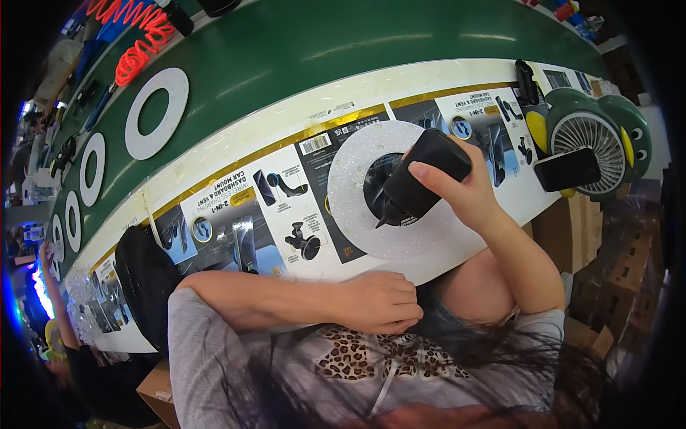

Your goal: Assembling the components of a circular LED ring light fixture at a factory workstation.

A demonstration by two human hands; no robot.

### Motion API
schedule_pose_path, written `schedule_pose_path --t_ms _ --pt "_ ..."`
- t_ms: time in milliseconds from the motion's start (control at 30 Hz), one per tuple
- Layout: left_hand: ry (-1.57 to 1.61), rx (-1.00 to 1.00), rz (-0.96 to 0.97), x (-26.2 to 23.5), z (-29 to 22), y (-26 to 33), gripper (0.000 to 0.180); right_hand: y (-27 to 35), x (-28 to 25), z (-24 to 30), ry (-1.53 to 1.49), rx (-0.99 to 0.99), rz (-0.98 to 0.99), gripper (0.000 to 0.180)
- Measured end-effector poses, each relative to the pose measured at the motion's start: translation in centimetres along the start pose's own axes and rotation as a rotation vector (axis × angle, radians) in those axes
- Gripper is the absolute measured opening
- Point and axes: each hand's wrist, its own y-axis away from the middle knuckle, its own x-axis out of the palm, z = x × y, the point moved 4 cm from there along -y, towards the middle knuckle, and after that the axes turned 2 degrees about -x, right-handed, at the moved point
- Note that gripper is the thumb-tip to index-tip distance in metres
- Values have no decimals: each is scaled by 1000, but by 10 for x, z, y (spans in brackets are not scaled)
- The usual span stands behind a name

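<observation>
My right hand (457, 182) grips a black squeeze bottle (432, 171) with a pointed nozzle, tipped so the nozzle aims down and to the left. Under it lies a flat white ring (350, 179) with a speckled, glittery surface. The nozzle tip is over the ring's lower inner edge; whether it touches cannot be made out. My left forearm lies across the table's near edge, and the left hand (389, 304) rests with its fingers curled in. Nothing shows in those fingers, though the palm is hidden. Printed packaging sheets (243, 214) cover the white tabletop (321, 270) beneath the ring.
Beyond the table runs a green conveyor belt (286, 68) carrying several white rings (171, 79). A green fan (586, 143) stands at the right, with a phone (568, 170) before it. Cardboard boxes (568, 232) sit at the right. A black bag (146, 286) lies at the left; another person's arm (63, 307) is beyond.
</observation>
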Motion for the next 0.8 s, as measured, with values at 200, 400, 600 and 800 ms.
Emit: schedule_pose_path --t_ms 200,400,600,800 --pt "-19 7 8 -4 -1 -2 9 -3 4 -3 43 2 46 20" --pt "-27 20 7 0 -2 1 8 -1 6 -2 21 -5 36 21" --pt "-28 15 40 1 -1 2 9 -5 3 -7 -16 16 10 24" --pt "-54 48 74 -5 -4 0 11 -13 -12 -17 -275 229 -100 27"
